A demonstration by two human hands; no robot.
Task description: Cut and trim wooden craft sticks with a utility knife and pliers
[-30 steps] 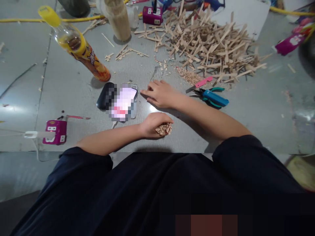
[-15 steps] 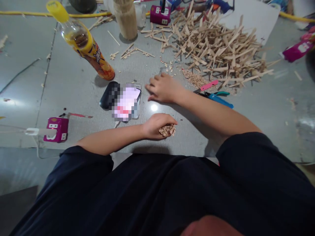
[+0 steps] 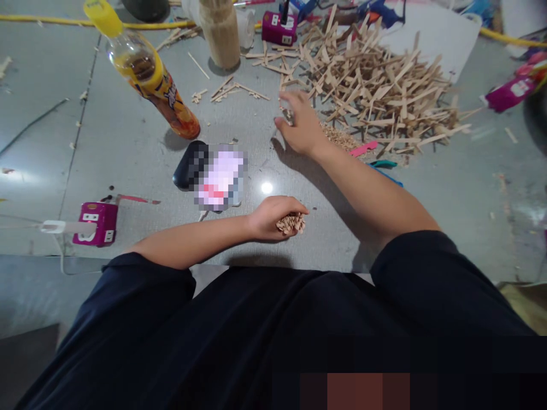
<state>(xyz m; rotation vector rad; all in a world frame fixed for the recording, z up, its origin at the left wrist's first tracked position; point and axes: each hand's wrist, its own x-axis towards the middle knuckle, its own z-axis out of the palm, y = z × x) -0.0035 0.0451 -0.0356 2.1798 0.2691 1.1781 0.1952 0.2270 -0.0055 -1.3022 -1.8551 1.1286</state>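
Observation:
My left hand rests near the front edge of the grey table, its fingers curled around a handful of small wood chips. Farther out, my right hand hovers over the table with thumb and fingers apart and nothing visible between them. A few loose wood bits lie by its fingertips. Just right of its wrist is a small heap of wood chips, and past that spreads a large pile of flat wooden sticks. A pink-handled tool and a tool with blue and teal handles lie partly behind my right forearm.
A phone and a black case lie left of my hands. Behind them stands a yellow-capped drink bottle, with a jar farther back. Purple power adapters and a yellow cable are about the table.
My right hand has moved away from beside the phone, outward and to the right, lifting toward the loose wood bits. The left hand has stayed in place, holding the chips.

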